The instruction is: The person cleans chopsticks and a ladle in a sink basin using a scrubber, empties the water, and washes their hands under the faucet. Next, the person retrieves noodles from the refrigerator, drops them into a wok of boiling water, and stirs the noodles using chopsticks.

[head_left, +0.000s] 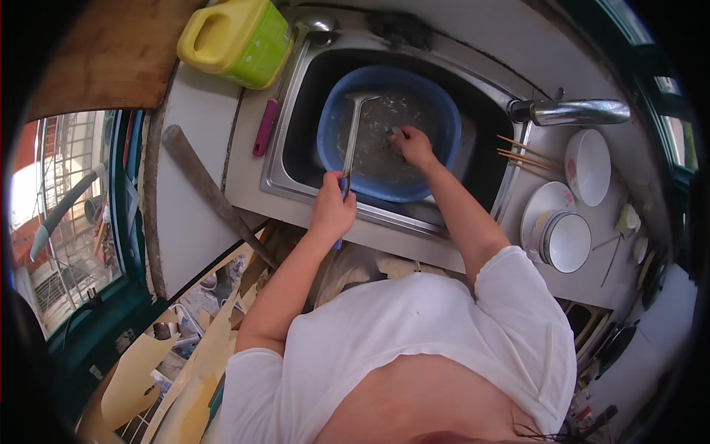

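Note:
My left hand (334, 206) is closed around the blue handle of a long metal cooking utensil (353, 137). The shaft slants over the near rim of a blue basin (325, 122), and its wide head rests at the water near the far side; the head's exact shape is unclear. Cloudy water with foam fills the basin, which sits inside a steel sink (277, 166). Over the water, to the right of the shaft, my right hand (416, 146) has its fingers pinched together. A small greyish thing shows at the fingertips, too indistinct to name.
A chrome faucet (580, 112) juts in at the right, near chopsticks (529, 159) and bowls (588, 166). Left of the sink lie a purple-handled utensil (265, 127) and a yellow-green jug (251, 44). A wooden stick (200, 174) leans across the left counter.

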Demonstrator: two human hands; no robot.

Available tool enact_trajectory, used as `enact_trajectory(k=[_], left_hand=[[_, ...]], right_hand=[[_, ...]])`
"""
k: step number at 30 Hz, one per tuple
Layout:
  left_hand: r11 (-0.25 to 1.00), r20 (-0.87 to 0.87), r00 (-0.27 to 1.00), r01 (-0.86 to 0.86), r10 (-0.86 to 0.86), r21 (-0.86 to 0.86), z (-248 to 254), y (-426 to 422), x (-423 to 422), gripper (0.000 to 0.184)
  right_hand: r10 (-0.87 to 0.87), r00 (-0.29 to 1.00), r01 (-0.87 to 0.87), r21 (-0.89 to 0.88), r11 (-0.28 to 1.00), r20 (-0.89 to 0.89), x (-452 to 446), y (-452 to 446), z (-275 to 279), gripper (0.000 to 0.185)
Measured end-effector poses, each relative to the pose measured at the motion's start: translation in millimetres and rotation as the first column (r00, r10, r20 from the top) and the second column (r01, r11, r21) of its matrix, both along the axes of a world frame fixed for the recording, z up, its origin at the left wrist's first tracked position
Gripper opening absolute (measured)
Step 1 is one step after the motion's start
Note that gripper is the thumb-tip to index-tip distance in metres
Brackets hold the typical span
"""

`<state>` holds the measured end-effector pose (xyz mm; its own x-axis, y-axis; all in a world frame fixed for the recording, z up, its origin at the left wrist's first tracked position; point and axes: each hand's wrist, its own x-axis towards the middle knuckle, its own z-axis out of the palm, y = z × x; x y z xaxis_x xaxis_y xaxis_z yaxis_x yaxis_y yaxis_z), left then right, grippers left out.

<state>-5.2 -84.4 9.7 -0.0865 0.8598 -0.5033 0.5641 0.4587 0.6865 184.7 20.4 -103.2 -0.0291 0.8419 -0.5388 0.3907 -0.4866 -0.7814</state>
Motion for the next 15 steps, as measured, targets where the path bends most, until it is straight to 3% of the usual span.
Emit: enact_trajectory(k=[1, 3, 4, 5, 6, 8, 10, 13, 15], left_hand=[[0.999, 0.057, 0.998, -0.030, 0.032, -0.035, -6, 0, -1, 0.037], [0.997, -0.046, 0.998, 0.051, -0.048, 0.064, -1, 2, 4, 0.039], [0.988, -0.099, 0.991, 0.103, -0.091, 0.114, 1, 4, 8, 0.039], [0.990, -0.104, 0.989, 0.111, -0.103, 0.083, 1, 6, 12, 0.039], [0.991, -0.108, 0.987, 0.121, -0.115, 0.051, 1, 8, 17, 0.039], [0.986, -0.123, 0.982, 0.155, -0.147, 0.059, -1, 7, 23, 0.038], [0.970, -0.153, 0.972, 0.198, -0.176, 0.140, -5, 2, 23, 0.036], [0.964, -0.179, 0.950, 0.264, -0.257, 0.018, 6, -3, 20, 0.034], [0.953, -0.191, 0.935, 0.301, -0.299, -0.019, 6, -7, 14, 0.035]], right_hand=[[-0.050, 0.980, 0.063, 0.062, 0.996, -0.194, -3, -16, 3, 0.024], [-0.075, 0.932, 0.105, 0.067, 0.992, -0.354, -18, -44, 63, 0.024], [-0.034, 0.945, 0.105, 0.202, 0.974, -0.326, -24, -59, 71, 0.022], [0.021, 0.937, 0.058, 0.212, 0.976, -0.350, -30, -67, 94, 0.023], [0.124, 0.981, -0.066, 0.343, 0.937, -0.151, -35, -73, 90, 0.021], [0.065, 0.998, -0.058, 0.513, 0.857, 0.004, -49, -76, 79, 0.018], [-0.028, 0.994, -0.025, 0.466, 0.884, 0.106, -55, -58, 73, 0.016], [-0.171, 0.941, -0.020, 0.553, 0.833, 0.292, -46, -15, 39, 0.014], [-0.227, 0.903, 0.037, 0.459, 0.888, 0.366, -31, 9, 25, 0.016]])
